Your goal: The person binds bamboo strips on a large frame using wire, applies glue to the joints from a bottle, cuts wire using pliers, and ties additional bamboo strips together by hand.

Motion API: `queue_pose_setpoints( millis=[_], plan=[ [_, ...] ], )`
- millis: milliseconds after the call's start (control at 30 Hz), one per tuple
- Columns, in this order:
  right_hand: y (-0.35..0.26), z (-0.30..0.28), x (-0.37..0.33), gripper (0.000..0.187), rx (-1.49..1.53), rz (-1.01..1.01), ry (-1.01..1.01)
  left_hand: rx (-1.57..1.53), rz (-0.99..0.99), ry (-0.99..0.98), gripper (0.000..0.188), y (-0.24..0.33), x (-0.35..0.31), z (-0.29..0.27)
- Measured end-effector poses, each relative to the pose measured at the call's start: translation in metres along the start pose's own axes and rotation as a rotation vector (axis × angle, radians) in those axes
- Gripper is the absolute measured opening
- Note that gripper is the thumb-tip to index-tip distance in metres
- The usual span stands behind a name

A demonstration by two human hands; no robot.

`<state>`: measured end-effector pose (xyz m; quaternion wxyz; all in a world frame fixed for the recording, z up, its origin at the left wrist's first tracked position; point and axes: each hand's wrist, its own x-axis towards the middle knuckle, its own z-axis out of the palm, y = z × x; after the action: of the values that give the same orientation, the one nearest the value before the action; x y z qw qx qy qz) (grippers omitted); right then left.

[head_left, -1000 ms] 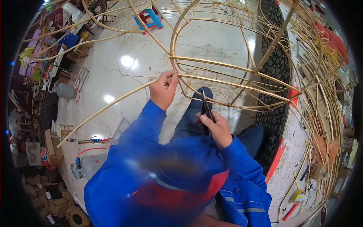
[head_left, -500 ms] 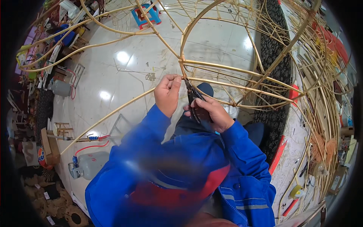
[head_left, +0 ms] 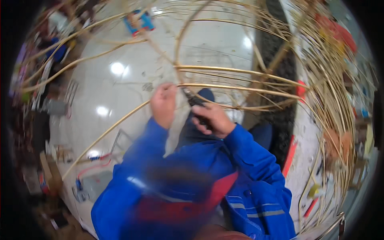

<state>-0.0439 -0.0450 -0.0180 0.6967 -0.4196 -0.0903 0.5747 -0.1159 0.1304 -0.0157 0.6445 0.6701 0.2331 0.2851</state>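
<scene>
My left hand [head_left: 163,106] is closed in a pinch at a joint of the bamboo frame, where a long bamboo strip [head_left: 110,128] passes behind it and through the fingertips. Just right of it, my right hand [head_left: 214,120] is wrapped round black-handled pliers [head_left: 195,100]. Their jaws point up and left to the joint, close beside the left fingertips. Motion blur hides exactly what the jaws touch. From the joint, a pale bamboo strip [head_left: 240,89] runs off to the right, below a second bamboo strip [head_left: 236,71].
Curved bamboo hoops rise ahead. A blue and red stool [head_left: 139,23] stands far left on the pale tiled floor. Grey gas cylinders [head_left: 98,185] with red hoses lie at left. Many loose bamboo strips [head_left: 340,96] are heaped along the right, beside a dark patterned cloth [head_left: 269,124].
The view has shifted and blurred, so the frame and both hands appear farther left. The pliers' spread handles have come closer together in my right hand. My left hand keeps its pinch at the joint.
</scene>
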Motion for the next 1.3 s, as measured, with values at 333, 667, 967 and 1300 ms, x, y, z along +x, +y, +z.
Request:
queue_pose_setpoints(
  millis=[333, 667, 967, 1300],
  plan=[
    [0.034, -0.033, -0.069, 0.036, -0.496, -0.363, 0.485, 0.755, 0.392, -0.714, 0.026, -0.027, -0.028, -0.001],
    [-0.012, 0.011, -0.136, 0.035, -0.878, -0.471, 0.168, -0.018, -0.09, -1.479, 0.033, -0.018, -0.09, 0.118],
    [0.025, -0.015, -0.097, 0.034, -0.352, -0.672, -0.12, -0.009, -0.148, -1.37, 0.029, -0.025, -0.079, 0.143],
    [0.038, 0.001, -0.093, 0.036, -0.193, -0.512, -0.179, 0.107, -0.287, -1.249, 0.026, -0.044, -0.065, 0.124]
  ],
)
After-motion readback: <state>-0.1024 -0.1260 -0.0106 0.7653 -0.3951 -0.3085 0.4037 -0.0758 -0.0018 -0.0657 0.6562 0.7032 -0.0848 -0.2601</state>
